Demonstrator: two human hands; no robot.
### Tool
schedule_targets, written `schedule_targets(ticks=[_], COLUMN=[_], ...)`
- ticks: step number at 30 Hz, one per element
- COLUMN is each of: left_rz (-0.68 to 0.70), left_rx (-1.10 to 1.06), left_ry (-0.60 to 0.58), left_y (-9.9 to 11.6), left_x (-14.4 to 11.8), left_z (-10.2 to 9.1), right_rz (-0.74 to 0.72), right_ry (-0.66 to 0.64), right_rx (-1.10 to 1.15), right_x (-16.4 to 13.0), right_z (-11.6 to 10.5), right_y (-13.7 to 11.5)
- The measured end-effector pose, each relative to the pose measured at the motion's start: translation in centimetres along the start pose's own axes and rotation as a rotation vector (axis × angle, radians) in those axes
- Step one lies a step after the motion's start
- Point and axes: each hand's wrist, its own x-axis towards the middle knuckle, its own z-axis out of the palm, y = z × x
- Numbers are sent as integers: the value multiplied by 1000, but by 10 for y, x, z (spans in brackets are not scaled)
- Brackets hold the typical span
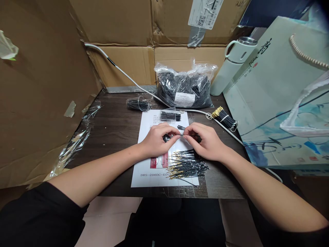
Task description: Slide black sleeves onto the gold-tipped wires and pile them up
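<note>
Over the printed sheet [142, 171], my left hand [160, 139] and my right hand [204, 140] meet, thumbs and index fingers pinched. A thin black wire [181, 134] runs between the two pinches; its ends are mostly hidden by my fingers. Below my right hand lies a loose pile of short black wires with gold terminals [189, 166]. Just beyond my fingertips rests a small group of black wire ends [181, 127]. Further back, a clear plastic holder carries a row of black wires [170, 116].
A clear bag of black wires [185, 87] stands at the back. Bundled wires lie left [139, 104] and right [224, 118]. A white cable [128, 78] crosses the table. A pale bottle [231, 70] and a paper bag [272, 85] stand right; cardboard walls [118, 20] enclose the table.
</note>
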Motion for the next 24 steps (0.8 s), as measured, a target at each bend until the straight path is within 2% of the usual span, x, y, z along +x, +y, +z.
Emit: schedule_targets(ticks=[20, 24], left_rz=[-17, -42], left_rx=[1, 58], left_ry=[-11, 24], left_y=[1, 2], left_x=[0, 1], left_z=[0, 0], right_rz=[-1, 12], right_ry=[-7, 19], right_rx=[-14, -53], right_x=[0, 1], right_z=[-1, -3], right_y=[-1, 2])
